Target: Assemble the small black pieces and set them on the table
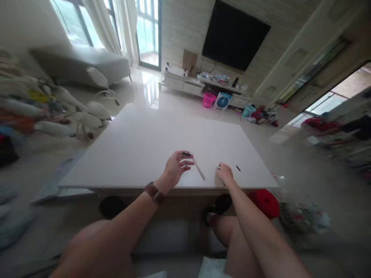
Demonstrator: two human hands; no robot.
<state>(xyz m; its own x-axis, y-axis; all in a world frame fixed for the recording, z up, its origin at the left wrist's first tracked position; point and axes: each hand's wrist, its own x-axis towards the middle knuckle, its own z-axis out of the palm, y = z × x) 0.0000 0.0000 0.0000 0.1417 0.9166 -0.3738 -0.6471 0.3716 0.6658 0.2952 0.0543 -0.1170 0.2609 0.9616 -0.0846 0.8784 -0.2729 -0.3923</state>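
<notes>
My left hand (174, 166) is above the white table with its fingers curled. A small black piece (186, 154) shows at its fingertips. From beside those fingertips a thin white stick (199, 169) slants toward the table's near edge; whether the hand touches it I cannot tell. To the right, my right hand (225, 173) rests low at the table surface with its fingers closed. Dark specks show at its fingertips, but what they hold is too small to make out. A short black piece (238, 168) lies on the table just right of that hand.
The white table (162, 135) spans the middle. Under its near edge are a red stool (264, 204) and a dark round object (112, 207). A pink basket (208, 100) and a blue-and-white fan (222, 101) stand by the TV cabinet (191, 87). Clutter lies on both sides.
</notes>
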